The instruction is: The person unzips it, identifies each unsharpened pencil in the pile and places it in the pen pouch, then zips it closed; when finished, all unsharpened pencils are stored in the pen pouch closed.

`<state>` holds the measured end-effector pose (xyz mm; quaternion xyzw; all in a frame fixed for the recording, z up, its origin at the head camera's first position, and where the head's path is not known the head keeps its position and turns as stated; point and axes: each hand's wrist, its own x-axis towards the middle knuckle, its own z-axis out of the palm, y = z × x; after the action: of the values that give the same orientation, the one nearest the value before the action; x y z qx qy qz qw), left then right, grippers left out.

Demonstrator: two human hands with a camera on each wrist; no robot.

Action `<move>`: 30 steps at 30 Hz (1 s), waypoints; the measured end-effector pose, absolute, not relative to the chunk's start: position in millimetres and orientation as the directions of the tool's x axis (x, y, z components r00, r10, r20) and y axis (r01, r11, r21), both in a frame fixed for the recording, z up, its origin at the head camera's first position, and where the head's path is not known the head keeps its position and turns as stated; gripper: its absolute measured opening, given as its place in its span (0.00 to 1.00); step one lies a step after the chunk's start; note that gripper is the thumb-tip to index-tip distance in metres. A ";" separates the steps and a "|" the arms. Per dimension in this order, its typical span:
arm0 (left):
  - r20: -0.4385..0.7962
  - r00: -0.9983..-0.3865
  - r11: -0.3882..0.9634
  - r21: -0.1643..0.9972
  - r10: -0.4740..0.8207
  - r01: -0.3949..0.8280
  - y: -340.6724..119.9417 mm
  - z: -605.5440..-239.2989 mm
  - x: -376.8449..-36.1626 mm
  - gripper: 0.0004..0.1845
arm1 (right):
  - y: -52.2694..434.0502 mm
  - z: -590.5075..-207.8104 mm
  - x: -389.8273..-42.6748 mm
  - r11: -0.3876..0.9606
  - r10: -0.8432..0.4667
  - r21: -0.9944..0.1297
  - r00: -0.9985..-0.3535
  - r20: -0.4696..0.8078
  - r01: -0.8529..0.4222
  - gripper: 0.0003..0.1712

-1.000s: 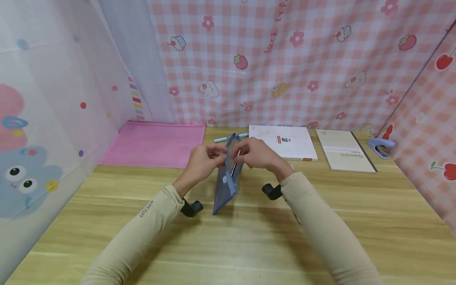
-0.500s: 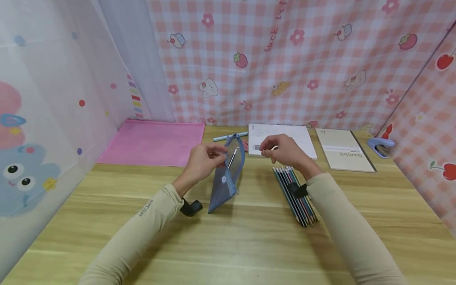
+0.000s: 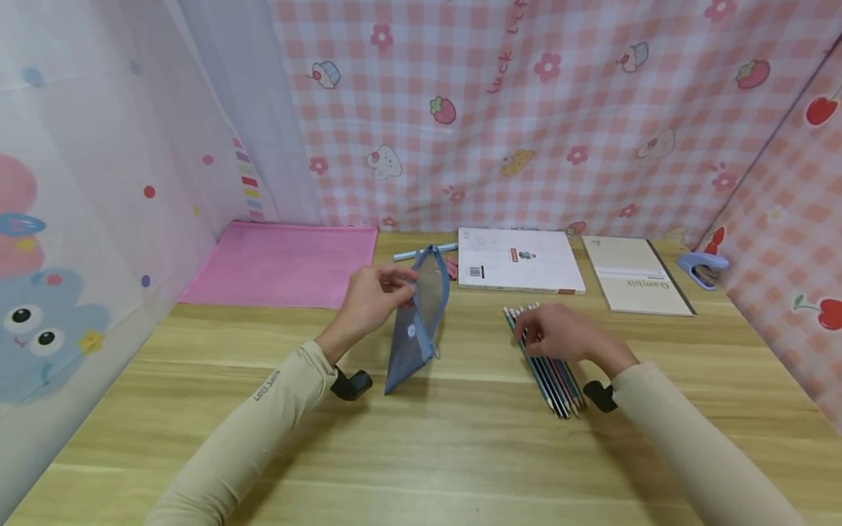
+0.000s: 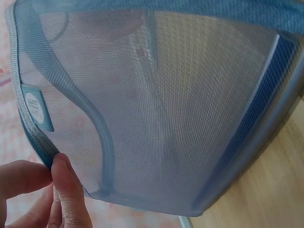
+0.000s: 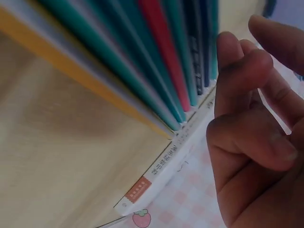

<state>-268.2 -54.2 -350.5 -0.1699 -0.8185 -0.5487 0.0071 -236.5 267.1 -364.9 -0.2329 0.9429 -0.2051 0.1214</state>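
On a clock face laid over the head view and centred on the blue mesh zip pouch (image 3: 406, 343), the pouch's mouth gapes toward 1 o'clock and its bottom corner points to 7. The left hand (image 3: 376, 294) pinches the zipped edge, thumb and forefinger closed together on the fabric just above a round white label (image 3: 411, 331).

At 4 o'clock lies a row of pencils (image 3: 551, 381), side by side, eraser ends toward 11 and tips toward 5. The right hand (image 3: 559, 332) is above them, fingers loosely bent, thumb apart, with nothing visible in its grasp; whether a fingertip touches a pencil I cannot tell.

A strip of wood-grain tabletop (image 3: 460, 453) separates pouch from pencils, and more of it runs toward 6 o'clock on the near side of both. Behind, the room is tighter: a light blue pen (image 3: 411, 255) at 12 and a white book (image 3: 552, 252) at 2, its spine near the eraser ends. The Gambit notebook (image 3: 625, 292) lies short of 3 o'clock. A pink zip folder (image 3: 283, 267) at 10 reaches the tabletop's left edge.
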 end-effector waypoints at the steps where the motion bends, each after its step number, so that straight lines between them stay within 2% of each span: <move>1: 0.198 -0.942 0.342 0.895 0.269 0.286 -54.2 -350.8 -268.4 0.11 | 267.9 -366.2 -234.4 0.806 -0.490 -0.446 -0.862 -0.134 -0.389 0.06; 8: 0.192 -0.944 0.352 0.893 0.268 0.281 -53.8 -350.3 -266.5 0.10 | 275.2 -372.9 -227.3 0.810 -0.459 -0.437 -0.886 -0.059 -0.390 0.08; 23: 0.197 -0.942 0.356 0.889 0.273 0.289 -52.3 -350.7 -265.6 0.11 | 273.2 -379.5 -227.7 0.846 -0.431 -0.377 -0.900 -0.065 -0.378 0.08; 30: 0.180 -0.950 0.333 0.906 0.254 0.260 -53.0 -350.4 -266.1 0.10 | 263.3 -380.5 -225.1 0.867 -0.442 -0.301 -0.892 -0.095 -0.398 0.09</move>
<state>-266.1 -53.0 -350.4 -0.1574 -0.8164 -0.5556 0.0031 -225.1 263.3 -380.5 -0.2180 0.9628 -0.1379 0.0805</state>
